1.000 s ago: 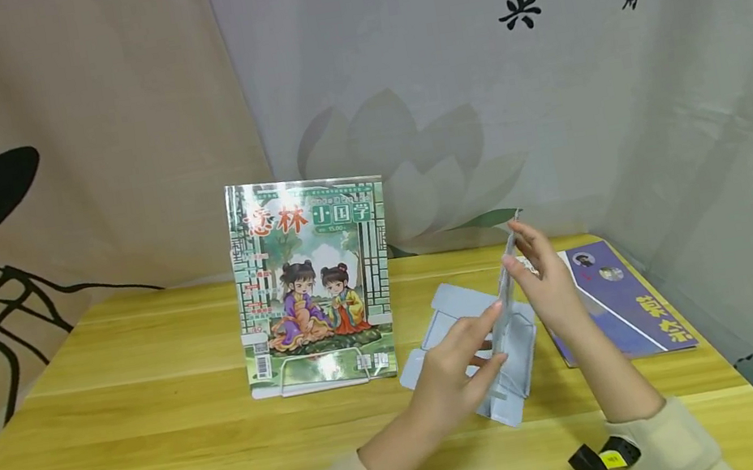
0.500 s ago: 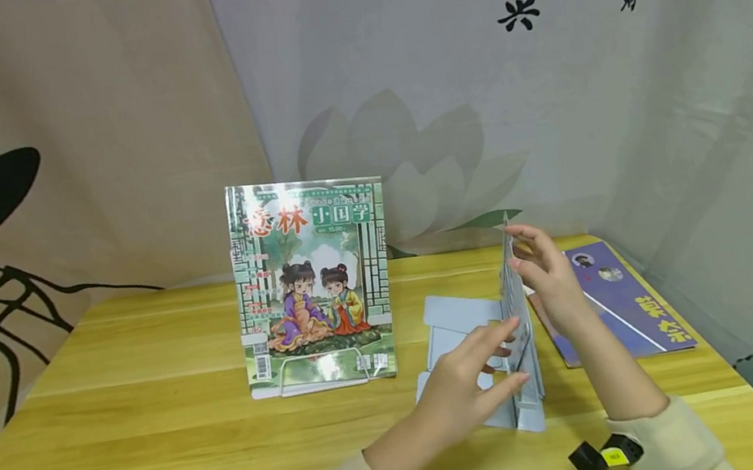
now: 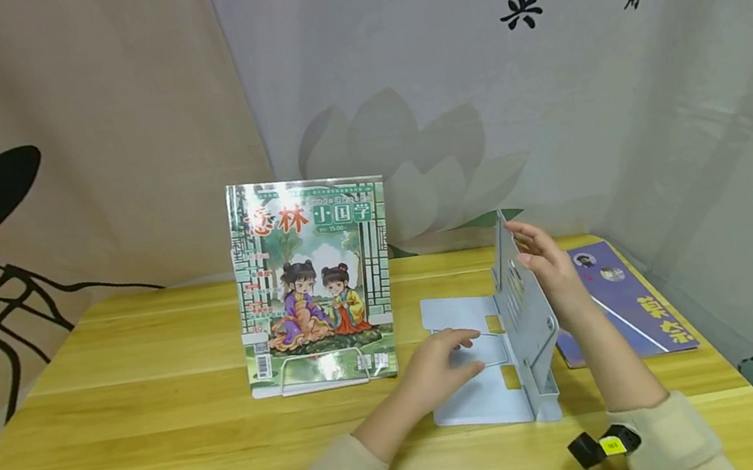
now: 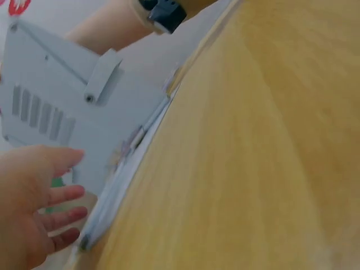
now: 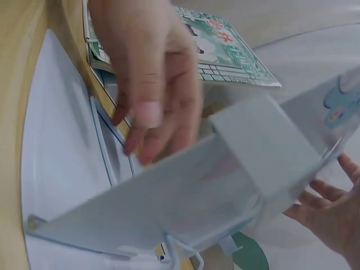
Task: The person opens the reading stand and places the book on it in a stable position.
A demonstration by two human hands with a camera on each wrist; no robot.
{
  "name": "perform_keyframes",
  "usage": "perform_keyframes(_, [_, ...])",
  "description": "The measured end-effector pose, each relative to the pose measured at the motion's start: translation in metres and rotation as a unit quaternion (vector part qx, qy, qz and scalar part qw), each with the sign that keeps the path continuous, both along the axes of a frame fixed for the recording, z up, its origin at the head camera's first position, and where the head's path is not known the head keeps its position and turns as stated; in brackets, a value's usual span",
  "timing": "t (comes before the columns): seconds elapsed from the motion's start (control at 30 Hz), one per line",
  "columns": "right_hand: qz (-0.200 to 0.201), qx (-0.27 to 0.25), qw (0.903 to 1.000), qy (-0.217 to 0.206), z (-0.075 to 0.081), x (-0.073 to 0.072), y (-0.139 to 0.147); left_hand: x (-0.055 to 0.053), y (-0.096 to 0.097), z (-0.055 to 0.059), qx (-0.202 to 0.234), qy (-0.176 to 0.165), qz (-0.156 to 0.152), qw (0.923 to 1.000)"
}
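A pale blue-grey folding book stand (image 3: 530,326) rests on the table at right of centre. Its base plate (image 3: 477,404) lies flat with rectangular cut-outs, and the slotted back panel (image 4: 39,90) rises steeply from it. My right hand (image 3: 555,276) touches the panel's upper edge and rear side with its fingertips; in the right wrist view the fingers (image 5: 323,194) lie against the panel. Above the base hovers my left hand (image 3: 435,369), thumb and fingers apart, with nothing between them. The left wrist view shows that hand (image 4: 34,197) beside the panel.
To the left, a green illustrated magazine (image 3: 315,294) stands upright on a wire-lipped holder (image 3: 325,387). A purple booklet (image 3: 634,301) lies behind my right forearm. The wooden table (image 3: 159,450) meets a printed curtain (image 3: 183,134) at the back.
The stand's panel has swung from overlapping the base to upright, with the base spread flat to the left. My left hand has left the panel; my right hand stays near its top.
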State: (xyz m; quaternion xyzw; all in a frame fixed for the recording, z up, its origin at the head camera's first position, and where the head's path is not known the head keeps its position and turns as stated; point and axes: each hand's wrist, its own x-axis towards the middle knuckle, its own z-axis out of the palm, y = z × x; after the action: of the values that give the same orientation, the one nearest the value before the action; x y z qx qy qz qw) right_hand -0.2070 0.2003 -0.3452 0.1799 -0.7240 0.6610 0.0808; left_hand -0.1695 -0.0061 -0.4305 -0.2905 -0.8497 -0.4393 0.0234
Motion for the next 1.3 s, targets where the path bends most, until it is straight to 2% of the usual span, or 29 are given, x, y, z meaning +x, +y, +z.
perform_keyframes(0.07, [0.003,0.006,1.0,-0.004,0.0,-0.001,0.002,-0.003,-0.001,-0.004,-0.023,-0.012,0.001,0.9997])
perform_keyframes(0.17, [0.009,0.021,0.9997,-0.002,0.0,-0.005,0.005,-0.007,-0.001,-0.008,-0.041,-0.009,-0.004,0.9991])
perform_keyframes(0.47, [0.04,0.041,0.9969,0.053,0.002,-0.015,0.012,-0.015,0.0,-0.015,-0.069,0.008,-0.004,0.9976])
perform_keyframes(0.67, [0.089,-0.01,0.996,0.011,0.003,-0.015,0.012,-0.018,0.002,-0.015,-0.077,0.015,-0.015,0.9968])
perform_keyframes(0.9, [0.106,-0.044,0.9929,0.031,0.003,-0.013,0.009,-0.017,0.003,-0.014,-0.087,0.029,-0.016,0.9957])
perform_keyframes(1.07, [0.106,-0.047,0.9926,0.037,0.005,-0.01,0.007,-0.018,0.002,-0.015,-0.075,0.027,-0.024,0.9965])
perform_keyframes(1.3, [0.1,-0.038,0.994,0.023,0.004,-0.01,0.007,-0.019,0.0,-0.019,-0.011,-0.037,-0.046,0.9982])
